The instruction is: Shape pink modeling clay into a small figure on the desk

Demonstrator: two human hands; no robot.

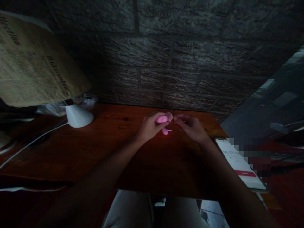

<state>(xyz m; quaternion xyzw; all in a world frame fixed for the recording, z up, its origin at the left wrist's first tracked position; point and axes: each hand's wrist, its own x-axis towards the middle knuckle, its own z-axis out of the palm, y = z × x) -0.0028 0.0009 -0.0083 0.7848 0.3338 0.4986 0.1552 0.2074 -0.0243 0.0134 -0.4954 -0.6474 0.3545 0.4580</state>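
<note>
Over the middle of the wooden table (142, 161), my left hand (150, 125) is closed round a pink, soft-looking thing (161, 119); its exact kind I cannot make out. A pale, see-through rounded piece (169, 116) sticks out past the thumb and fingertips. Just below the hand shows another pink bit (165, 130) with a thin pointed end; whether it hangs or lies on the wood is unclear. My right hand (190, 126) is close by on the right, its thumb and fingers pinched together. Anything between those fingertips is too dark and small to name.
A lamp with a newsprint-patterned shade (40, 63) and white base (79, 116) stands at the left, its white cable (33, 142) running forward. Crumpled clear plastic (54, 108) lies behind it. A phone (239, 164) rests at the right edge. A stone-patterned wall (154, 57) closes the back.
</note>
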